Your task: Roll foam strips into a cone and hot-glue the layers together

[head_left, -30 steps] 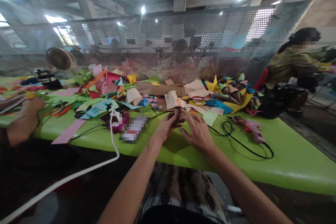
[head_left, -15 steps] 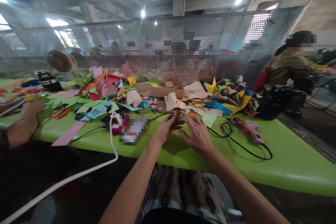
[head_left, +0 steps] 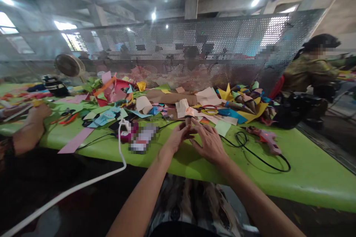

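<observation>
Close together over the front of the green table, my left hand (head_left: 178, 137) and my right hand (head_left: 207, 139) hold a small brown rolled-paper piece (head_left: 188, 121) with a dark band near its top. The left fingers wrap its lower part, which they mostly hide. At its upper end, the right fingertips press near the band. A pale, pinkish bit shows just above it, against a cream crumpled paper (head_left: 182, 107). Left of my hands lie a phone (head_left: 143, 139) and a magenta power strip (head_left: 129, 131) with a white plug.
On the right rests a pink glue gun (head_left: 267, 139) with a looped black cord. Brown paper cones (head_left: 247, 102) and coloured paper scraps (head_left: 114, 92) pile up behind. A white cable (head_left: 83, 185) crosses the left front. Another person's hand (head_left: 35, 118) is at far left.
The view has shifted slightly, so the scene sits a little to the right and lower. My hands keep nearly the same hold on the brown paper piece.
</observation>
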A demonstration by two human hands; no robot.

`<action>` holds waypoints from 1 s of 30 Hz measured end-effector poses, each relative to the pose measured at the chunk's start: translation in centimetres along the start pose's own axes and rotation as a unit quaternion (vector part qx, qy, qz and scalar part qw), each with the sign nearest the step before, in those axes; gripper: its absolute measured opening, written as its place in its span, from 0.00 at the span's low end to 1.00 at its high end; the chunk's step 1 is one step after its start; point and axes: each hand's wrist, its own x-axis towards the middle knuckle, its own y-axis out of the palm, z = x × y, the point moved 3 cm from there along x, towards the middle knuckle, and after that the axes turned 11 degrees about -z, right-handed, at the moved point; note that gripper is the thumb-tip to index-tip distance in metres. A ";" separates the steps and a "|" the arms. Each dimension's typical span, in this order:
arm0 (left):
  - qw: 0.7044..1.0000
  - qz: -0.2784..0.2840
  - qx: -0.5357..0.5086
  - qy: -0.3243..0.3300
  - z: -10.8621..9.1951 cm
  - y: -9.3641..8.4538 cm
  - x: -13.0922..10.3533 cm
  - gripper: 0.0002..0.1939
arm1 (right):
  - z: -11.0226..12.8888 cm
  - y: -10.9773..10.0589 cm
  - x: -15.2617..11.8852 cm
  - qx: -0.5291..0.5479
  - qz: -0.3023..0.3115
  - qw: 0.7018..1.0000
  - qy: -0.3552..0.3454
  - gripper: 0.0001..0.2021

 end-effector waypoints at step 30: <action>0.999 0.001 0.042 0.025 0.3 -0.5 0.6 0.26 | -0.2 -0.4 0.1 0.003 -0.022 1.000 0.010 0.15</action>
